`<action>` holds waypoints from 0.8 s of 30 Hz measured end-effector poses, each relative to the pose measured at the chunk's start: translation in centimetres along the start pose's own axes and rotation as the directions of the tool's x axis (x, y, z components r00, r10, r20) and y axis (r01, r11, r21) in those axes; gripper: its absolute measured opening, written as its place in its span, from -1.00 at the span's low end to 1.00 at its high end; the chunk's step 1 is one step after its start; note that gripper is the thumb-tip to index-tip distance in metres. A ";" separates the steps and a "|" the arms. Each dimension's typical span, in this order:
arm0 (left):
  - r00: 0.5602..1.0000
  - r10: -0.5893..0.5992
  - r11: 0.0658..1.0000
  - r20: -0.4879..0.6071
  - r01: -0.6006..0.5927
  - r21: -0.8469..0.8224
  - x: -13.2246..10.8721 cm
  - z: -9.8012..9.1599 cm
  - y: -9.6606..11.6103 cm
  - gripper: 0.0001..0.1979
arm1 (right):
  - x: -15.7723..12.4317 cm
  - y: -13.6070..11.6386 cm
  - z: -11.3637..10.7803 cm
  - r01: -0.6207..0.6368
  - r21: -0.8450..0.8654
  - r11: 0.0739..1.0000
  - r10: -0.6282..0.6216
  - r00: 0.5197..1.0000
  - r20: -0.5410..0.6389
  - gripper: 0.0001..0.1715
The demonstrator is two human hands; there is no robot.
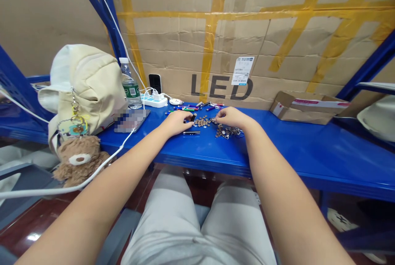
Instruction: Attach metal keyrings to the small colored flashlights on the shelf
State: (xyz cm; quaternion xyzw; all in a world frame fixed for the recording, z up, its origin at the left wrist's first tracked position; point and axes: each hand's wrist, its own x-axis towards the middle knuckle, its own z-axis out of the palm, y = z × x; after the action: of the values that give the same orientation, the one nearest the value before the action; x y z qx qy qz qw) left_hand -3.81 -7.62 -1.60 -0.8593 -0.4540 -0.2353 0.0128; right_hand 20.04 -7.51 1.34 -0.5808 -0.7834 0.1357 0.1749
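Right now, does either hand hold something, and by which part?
Cannot be told for the left hand, at a small dark object; the right hand, above small metal discs, shows no clear hold.

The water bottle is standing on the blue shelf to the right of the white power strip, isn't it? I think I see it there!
Not quite! The water bottle is to the left of the white power strip, not to the right. The head view shows this. You're right that it stands on the blue shelf.
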 end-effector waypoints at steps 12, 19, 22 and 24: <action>1.000 0.005 1.000 0.005 -0.005 -0.016 0.1 0.3 -0.3 -0.77 | 2.8 2.6 2.3 -0.167 -0.194 0.967 0.142 0.980 -0.137 -0.84; 1.000 0.019 1.000 0.004 -0.019 -0.017 0.1 0.4 -0.4 -0.79 | 2.6 2.2 2.1 -0.200 -0.222 0.954 0.182 0.979 -0.095 -0.87; 1.000 0.019 1.000 0.005 -0.019 -0.016 0.1 0.4 -0.4 -0.78 | 2.5 2.3 1.9 -0.210 -0.225 0.952 0.192 0.976 -0.100 -0.87; 1.000 0.018 1.000 0.009 -0.017 -0.020 0.1 0.4 -0.4 -0.78 | 2.5 2.3 1.9 -0.212 -0.210 0.955 0.192 0.975 -0.111 -0.88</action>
State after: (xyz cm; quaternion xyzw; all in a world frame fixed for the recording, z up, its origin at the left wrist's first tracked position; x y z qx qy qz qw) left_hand -3.91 -7.23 -2.02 -0.8643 -0.4442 -0.2359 0.0045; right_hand 20.60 -4.47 -1.03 -0.6791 -0.7215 0.0390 0.1296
